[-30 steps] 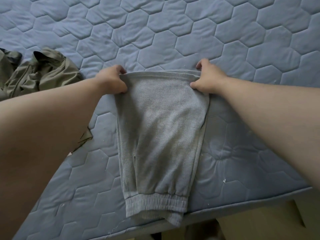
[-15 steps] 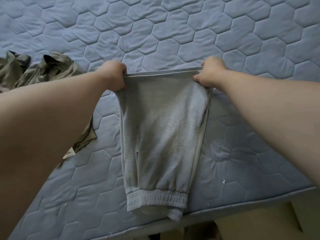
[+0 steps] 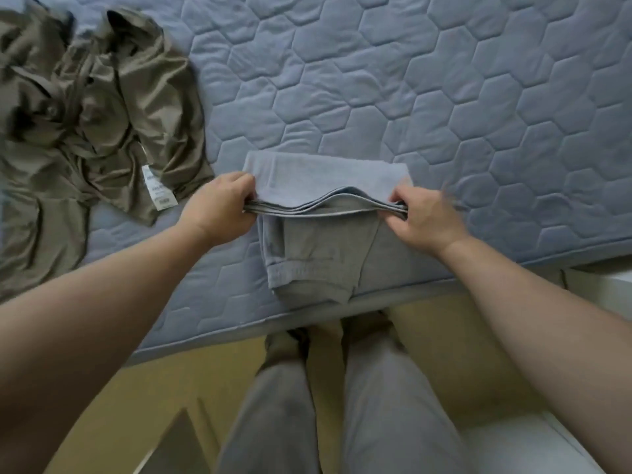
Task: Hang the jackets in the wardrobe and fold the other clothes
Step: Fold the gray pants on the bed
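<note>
Grey sweatpants [image 3: 318,248] lie folded on the blue quilted mattress [image 3: 410,97] near its front edge. The upper part is doubled over toward me, and the cuffs reach the mattress edge. My left hand [image 3: 222,208] pinches the folded layers at their left end. My right hand [image 3: 422,217] pinches the same layers at the right end. The held edge is lifted slightly off the lower part.
An olive-green garment [image 3: 99,107] with a white label lies crumpled on the mattress to the left. The mattress front edge runs just below the sweatpants. Below it are the yellow floor [image 3: 178,388], my legs in grey trousers, and a white surface at the lower right.
Both hands have carried the far end of the sweatpants toward me, folding them over on themselves. The camera has tilted down, showing the floor and my legs.
</note>
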Available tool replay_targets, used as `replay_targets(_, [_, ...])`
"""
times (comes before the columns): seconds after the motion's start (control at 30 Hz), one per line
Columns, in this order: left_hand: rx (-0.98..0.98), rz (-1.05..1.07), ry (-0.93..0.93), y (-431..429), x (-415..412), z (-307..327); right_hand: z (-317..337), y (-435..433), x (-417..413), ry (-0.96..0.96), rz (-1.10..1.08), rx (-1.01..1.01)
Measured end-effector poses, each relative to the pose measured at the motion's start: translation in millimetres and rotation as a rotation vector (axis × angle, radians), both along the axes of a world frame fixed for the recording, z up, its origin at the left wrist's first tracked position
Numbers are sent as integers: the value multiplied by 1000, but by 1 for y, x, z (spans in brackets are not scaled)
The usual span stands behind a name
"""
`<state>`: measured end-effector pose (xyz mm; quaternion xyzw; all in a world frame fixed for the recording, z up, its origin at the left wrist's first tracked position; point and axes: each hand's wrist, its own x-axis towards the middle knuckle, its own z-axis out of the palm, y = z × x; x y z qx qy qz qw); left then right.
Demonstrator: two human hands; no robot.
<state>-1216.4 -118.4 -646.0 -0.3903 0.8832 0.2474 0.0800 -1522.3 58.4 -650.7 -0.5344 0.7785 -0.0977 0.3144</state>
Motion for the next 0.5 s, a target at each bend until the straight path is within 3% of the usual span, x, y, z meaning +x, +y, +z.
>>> replay_targets(0.27, [16, -313, -69, 83, 67, -17, -5, 100, 59, 92, 288, 73])
replay_targets(0.5, [-44, -410, -161, 120, 90, -54, -35, 128, 90, 141, 441, 176])
